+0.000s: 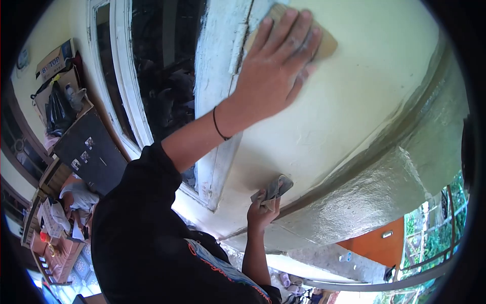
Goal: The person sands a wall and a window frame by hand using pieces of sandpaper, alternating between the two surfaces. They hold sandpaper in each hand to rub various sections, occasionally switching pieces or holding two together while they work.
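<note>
My left hand [276, 66] reaches up and presses a tan sheet [328, 43], which looks like sandpaper, flat against the cream wall [385, 55] beside the white window frame [223, 55]. Its fingers lie over the sheet and hide most of it. Lower down, my right hand [261, 213] grips a dark grey flat piece [286, 185] close to the same wall. Something tan shows between those fingers. The exact kind of the grey piece cannot be made out.
A rough grey ledge [354, 202] curves along the wall. At the left, a dark cabinet [93, 152] carries a cardboard box [54, 62] and a black plastic bag [59, 112]. Another person [78, 197] is by a wooden bench [63, 261]. An orange panel [377, 240] shows at lower right.
</note>
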The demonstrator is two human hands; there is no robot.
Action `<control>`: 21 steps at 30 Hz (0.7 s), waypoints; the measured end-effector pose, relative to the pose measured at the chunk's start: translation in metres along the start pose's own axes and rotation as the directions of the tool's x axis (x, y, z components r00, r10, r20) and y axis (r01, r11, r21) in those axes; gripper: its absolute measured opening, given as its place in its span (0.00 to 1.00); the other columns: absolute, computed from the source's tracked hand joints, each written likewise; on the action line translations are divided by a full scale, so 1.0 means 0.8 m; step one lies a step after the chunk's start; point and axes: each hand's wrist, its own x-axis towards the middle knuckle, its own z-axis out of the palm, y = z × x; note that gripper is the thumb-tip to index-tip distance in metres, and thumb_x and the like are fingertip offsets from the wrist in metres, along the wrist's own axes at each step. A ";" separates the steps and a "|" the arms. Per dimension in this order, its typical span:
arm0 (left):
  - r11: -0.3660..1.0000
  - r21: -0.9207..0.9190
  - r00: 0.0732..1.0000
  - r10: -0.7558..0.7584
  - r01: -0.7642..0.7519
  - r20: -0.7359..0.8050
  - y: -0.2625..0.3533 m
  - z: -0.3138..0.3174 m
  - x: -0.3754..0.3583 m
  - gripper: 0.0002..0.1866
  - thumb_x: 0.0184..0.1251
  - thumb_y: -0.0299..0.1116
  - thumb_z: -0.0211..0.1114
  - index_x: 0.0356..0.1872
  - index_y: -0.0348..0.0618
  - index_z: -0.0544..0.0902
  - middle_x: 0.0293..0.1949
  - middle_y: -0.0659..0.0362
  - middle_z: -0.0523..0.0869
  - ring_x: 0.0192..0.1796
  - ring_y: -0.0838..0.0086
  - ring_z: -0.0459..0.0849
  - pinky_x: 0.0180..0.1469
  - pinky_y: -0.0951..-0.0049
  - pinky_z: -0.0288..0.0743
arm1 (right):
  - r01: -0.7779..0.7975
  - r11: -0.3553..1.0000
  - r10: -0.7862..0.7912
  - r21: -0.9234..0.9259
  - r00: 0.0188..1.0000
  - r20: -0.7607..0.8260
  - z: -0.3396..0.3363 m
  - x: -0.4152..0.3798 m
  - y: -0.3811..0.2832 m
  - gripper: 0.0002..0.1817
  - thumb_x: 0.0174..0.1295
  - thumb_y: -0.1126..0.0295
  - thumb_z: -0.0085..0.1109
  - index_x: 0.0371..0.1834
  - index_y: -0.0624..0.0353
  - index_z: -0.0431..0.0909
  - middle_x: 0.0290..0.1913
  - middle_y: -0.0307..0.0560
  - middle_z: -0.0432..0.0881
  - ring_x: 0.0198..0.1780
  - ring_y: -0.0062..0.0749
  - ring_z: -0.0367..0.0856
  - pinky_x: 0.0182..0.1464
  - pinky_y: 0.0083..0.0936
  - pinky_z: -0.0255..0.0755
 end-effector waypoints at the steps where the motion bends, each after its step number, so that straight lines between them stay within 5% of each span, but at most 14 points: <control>1: 0.999 0.032 0.999 -0.018 0.017 0.035 -0.001 -0.008 0.029 0.26 0.64 0.38 0.48 0.62 0.42 0.61 0.66 0.48 0.55 0.69 0.54 0.49 0.67 0.56 0.42 | -0.009 1.000 0.009 -0.001 1.000 -0.023 -0.002 0.000 -0.001 0.26 0.51 0.78 0.54 0.57 0.63 0.67 0.36 0.63 0.76 0.31 0.52 0.78 0.31 0.35 0.72; 3: 0.999 0.049 0.998 -0.014 0.011 0.068 -0.005 -0.007 0.058 0.28 0.64 0.40 0.49 0.64 0.45 0.58 0.67 0.47 0.51 0.69 0.53 0.46 0.69 0.56 0.40 | -0.042 0.998 0.043 -0.040 0.999 0.022 -0.006 0.001 -0.003 0.27 0.50 0.78 0.55 0.57 0.60 0.68 0.31 0.60 0.75 0.27 0.52 0.76 0.28 0.36 0.70; 6: 0.994 0.001 0.986 0.106 -0.107 -0.131 -0.001 0.015 0.057 0.25 0.65 0.36 0.46 0.63 0.41 0.61 0.66 0.47 0.56 0.69 0.55 0.49 0.69 0.58 0.41 | -0.062 0.998 0.062 -0.018 0.998 0.002 -0.006 -0.003 0.000 0.27 0.49 0.78 0.56 0.57 0.58 0.69 0.28 0.57 0.74 0.25 0.49 0.74 0.26 0.36 0.69; 10: 0.983 -0.064 0.958 0.180 -0.170 0.222 0.069 0.014 -0.021 0.27 0.56 0.33 0.56 0.59 0.38 0.66 0.63 0.51 0.62 0.67 0.60 0.56 0.67 0.58 0.46 | -0.024 0.998 0.019 -0.059 0.997 -0.072 -0.003 -0.006 0.005 0.28 0.46 0.77 0.58 0.56 0.54 0.71 0.25 0.49 0.71 0.23 0.42 0.72 0.24 0.32 0.68; 13: 0.963 -0.053 0.925 0.268 -0.264 0.269 0.066 0.011 -0.025 0.26 0.57 0.34 0.55 0.59 0.39 0.67 0.64 0.51 0.62 0.68 0.61 0.56 0.67 0.58 0.46 | -0.009 0.998 0.003 -0.058 0.995 -0.103 -0.005 -0.007 0.005 0.28 0.46 0.77 0.59 0.55 0.53 0.71 0.24 0.47 0.70 0.22 0.39 0.71 0.23 0.30 0.67; 18: 0.981 0.107 0.968 0.180 -0.163 -0.174 0.017 0.029 0.120 0.21 0.68 0.36 0.41 0.59 0.37 0.67 0.63 0.49 0.63 0.67 0.57 0.56 0.67 0.58 0.44 | -0.058 0.996 0.052 -0.069 0.995 -0.087 -0.012 -0.013 0.008 0.29 0.45 0.76 0.60 0.56 0.49 0.71 0.24 0.45 0.70 0.23 0.39 0.71 0.24 0.31 0.68; 21: 0.979 0.120 0.952 0.191 -0.166 -0.241 0.028 0.034 0.163 0.21 0.69 0.36 0.41 0.59 0.36 0.66 0.63 0.48 0.63 0.67 0.57 0.55 0.67 0.59 0.44 | -0.099 0.994 0.096 -0.046 0.994 -0.050 -0.015 -0.017 0.012 0.30 0.45 0.75 0.60 0.56 0.48 0.71 0.25 0.45 0.70 0.25 0.40 0.72 0.25 0.33 0.68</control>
